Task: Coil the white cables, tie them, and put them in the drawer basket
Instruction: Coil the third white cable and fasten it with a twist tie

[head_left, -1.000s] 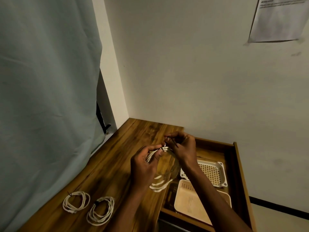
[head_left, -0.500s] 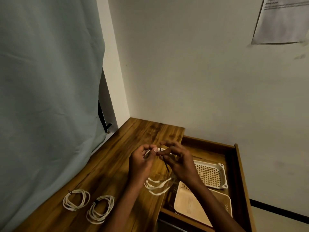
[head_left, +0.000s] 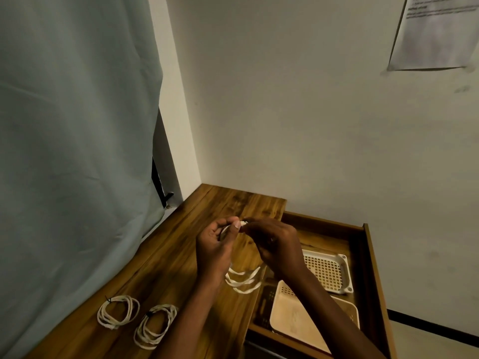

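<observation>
The wooden tabletop (head_left: 181,255) runs from the room corner toward the viewer; its left edge sits against a pale hanging curtain (head_left: 72,151), and its right edge ends at an open wooden drawer (head_left: 368,255) pulled out along the white wall (head_left: 285,112). Bare wood shows between the hands and the far corner, and between the hands and the two finished coils.

The left hand (head_left: 215,250) is curled, thumb and fingers pinching the top of the coiled white cable (head_left: 243,281). The right hand (head_left: 274,244) meets it at the same point, fingertips closed together on the bundle's top; whether a tie sits between them cannot be told. The coil hangs below both hands above the table's right edge, its lower loops flat, ribbon-like and glossy.

Two tied coils lie on the near left of the table: the left coil (head_left: 118,312), with a dark tie at its upper left, and the right coil (head_left: 155,325), also bound dark. They lie just beside each other, apart.

In the drawer, a white perforated basket (head_left: 344,270) with a gridded floor and rounded corners lies farther back. A cream tray (head_left: 293,322) lies nearer, partly under the right forearm.

A paper sheet (head_left: 435,35) hangs on the wall, upper right.
</observation>
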